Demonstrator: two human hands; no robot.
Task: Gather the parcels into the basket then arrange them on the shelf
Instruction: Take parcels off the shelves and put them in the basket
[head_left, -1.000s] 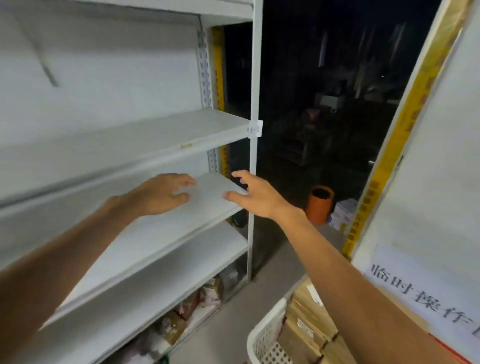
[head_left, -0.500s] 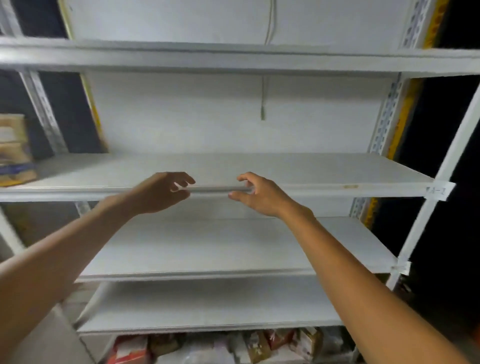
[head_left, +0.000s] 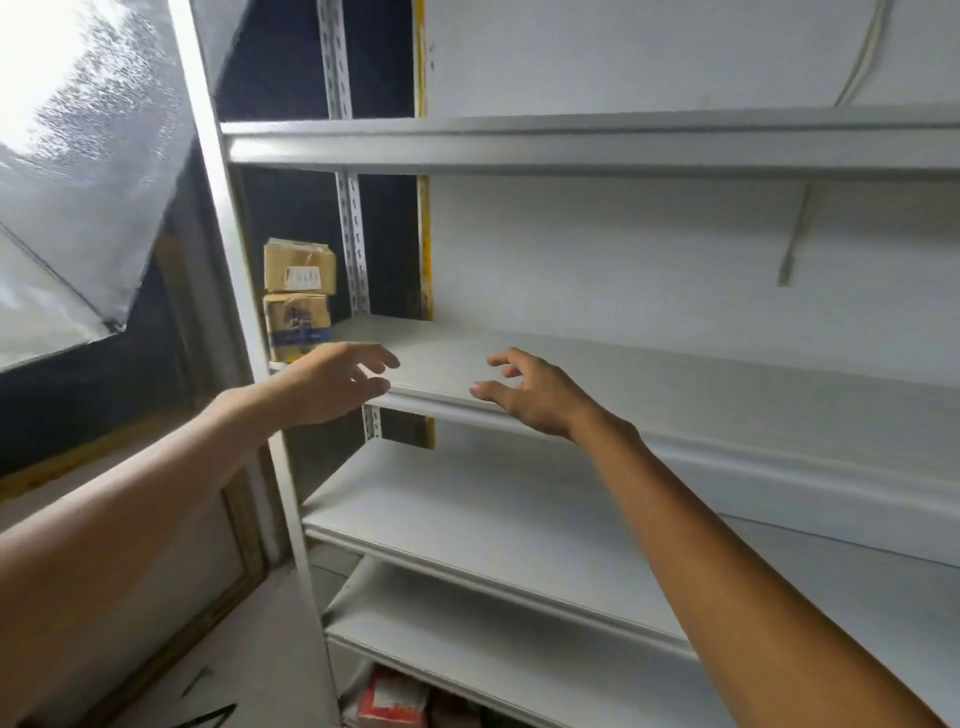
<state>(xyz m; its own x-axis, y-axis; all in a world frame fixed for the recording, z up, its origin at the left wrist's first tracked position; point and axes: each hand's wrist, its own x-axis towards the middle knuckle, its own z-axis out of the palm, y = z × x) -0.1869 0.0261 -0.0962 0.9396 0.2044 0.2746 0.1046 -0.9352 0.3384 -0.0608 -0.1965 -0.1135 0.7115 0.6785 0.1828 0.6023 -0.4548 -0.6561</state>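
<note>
Head view is showing you reaching with both hands empty. Your left hand (head_left: 337, 382) and right hand (head_left: 535, 395) are hovering apart, fingers loosely curled, over the front lip of the middle shelf (head_left: 675, 379) and gripping nothing.

Two parcels (head_left: 298, 291) are sitting stacked at ten o'clock from your left hand, at the far left end of that shelf. Your left hand is hiding their footing. The basket is not appearing in view.

Handling, as a judgement: these are taped cardboard boxes, so you are likely dealing with stiff sides, modest weight and slick tape bands. The top one is looking creased at its upper edge. Take each by two opposite side faces or under the base, not by the flaps.

Obstructions: the front post (head_left: 228, 312) is standing at nine o'clock, and the perforated rail (head_left: 354, 234) is running up just right of the parcels, so any withdrawal is passing between them. A silver sheet (head_left: 78, 156) is hanging at ten o'clock, beyond the post. Mixed packets (head_left: 389, 696) are lying under the bottom board at six o'clock, too dim to identify.
</note>
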